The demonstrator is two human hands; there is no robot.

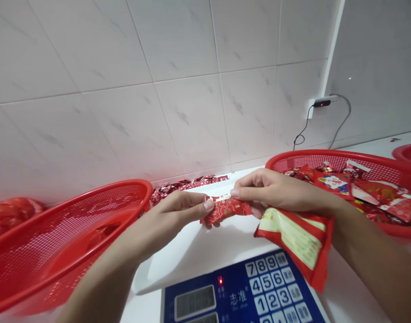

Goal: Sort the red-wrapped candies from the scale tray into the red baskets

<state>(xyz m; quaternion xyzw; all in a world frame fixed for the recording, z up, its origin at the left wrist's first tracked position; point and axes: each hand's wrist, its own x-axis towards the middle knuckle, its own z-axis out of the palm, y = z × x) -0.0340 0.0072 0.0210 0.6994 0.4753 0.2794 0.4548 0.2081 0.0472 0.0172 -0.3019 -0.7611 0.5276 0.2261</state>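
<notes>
My left hand point(178, 211) and my right hand point(276, 190) both pinch a small red patterned candy packet point(227, 210) between thumb and fingers, held above the white platform of a scale. Under my right hand and wrist hangs a larger red and cream bag point(299, 240), held against the palm by the lower fingers. Both hands are closed.
An electronic scale with a blue keypad panel point(239, 291) lies below the hands. A red mesh basket point(74, 233) stands at left. Another red basket point(360, 163) full of several red packets is at right. Loose red packets point(188, 184) lie along the tiled wall. A charger point(321, 104) is plugged in.
</notes>
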